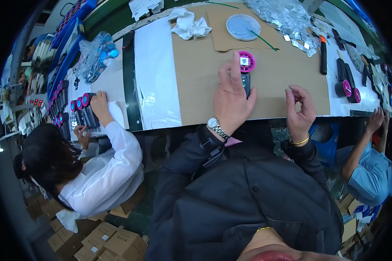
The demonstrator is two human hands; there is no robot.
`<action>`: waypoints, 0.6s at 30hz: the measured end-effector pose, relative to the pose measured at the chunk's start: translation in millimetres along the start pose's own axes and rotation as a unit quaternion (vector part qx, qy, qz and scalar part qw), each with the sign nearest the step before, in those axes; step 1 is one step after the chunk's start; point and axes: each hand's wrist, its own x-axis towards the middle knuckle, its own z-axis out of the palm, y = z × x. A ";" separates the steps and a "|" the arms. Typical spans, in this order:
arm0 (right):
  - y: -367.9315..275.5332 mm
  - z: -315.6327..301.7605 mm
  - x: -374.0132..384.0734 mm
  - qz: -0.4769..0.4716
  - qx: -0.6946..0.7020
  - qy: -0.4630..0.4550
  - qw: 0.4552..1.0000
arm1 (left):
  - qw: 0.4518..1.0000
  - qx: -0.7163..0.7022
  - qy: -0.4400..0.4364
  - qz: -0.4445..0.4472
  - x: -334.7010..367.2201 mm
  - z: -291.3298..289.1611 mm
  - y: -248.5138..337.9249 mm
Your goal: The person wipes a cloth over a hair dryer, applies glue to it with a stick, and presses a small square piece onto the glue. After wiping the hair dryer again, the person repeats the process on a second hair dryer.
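Observation:
A small dark-handled device with a round pink spoked head [251, 63], looking like a handheld fan, lies on brown cardboard [204, 95]. A white square piece [244, 61] with a grey spot sits on its head. My left hand [233, 99] covers much of the handle, thumb along its right side. Its index finger reaches up to the edge of the pink head by the white square. To the right, my right hand [300, 112] is raised apart from the device. Its fingers are curled toward the thumb; anything between them is too small to make out.
Beyond the device are a round clear dish [243, 27], a thin green stick [264, 40], crumpled tissue [190, 24] and silvery square pieces [307, 45]. An orange-and-black tool [323, 55] and more pink-headed devices [347, 88] lie right. Co-workers sit either side; the left one handles similar devices [87, 99].

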 end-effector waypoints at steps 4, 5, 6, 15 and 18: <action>-5.0 3.3 0.6 -0.008 -0.029 -0.001 1.000 | 0.996 0.048 0.031 0.061 4.0 -7.2 -9.9; -7.2 0.4 2.1 -0.007 -0.055 0.000 0.998 | 0.992 0.094 0.054 0.061 3.6 -7.6 -13.5; -9.8 -1.3 3.9 -0.006 -0.081 0.003 0.997 | 0.985 0.139 0.078 0.061 -2.8 -16.3 -23.7; 4.2 -34.9 17.8 -0.051 -0.070 -0.001 0.996 | 0.929 0.319 0.188 0.014 -11.4 -155.1 -113.3; 14.2 -57.5 21.5 -0.019 -0.123 -0.024 0.992 | 0.919 0.347 0.187 0.009 -22.3 -178.3 -142.4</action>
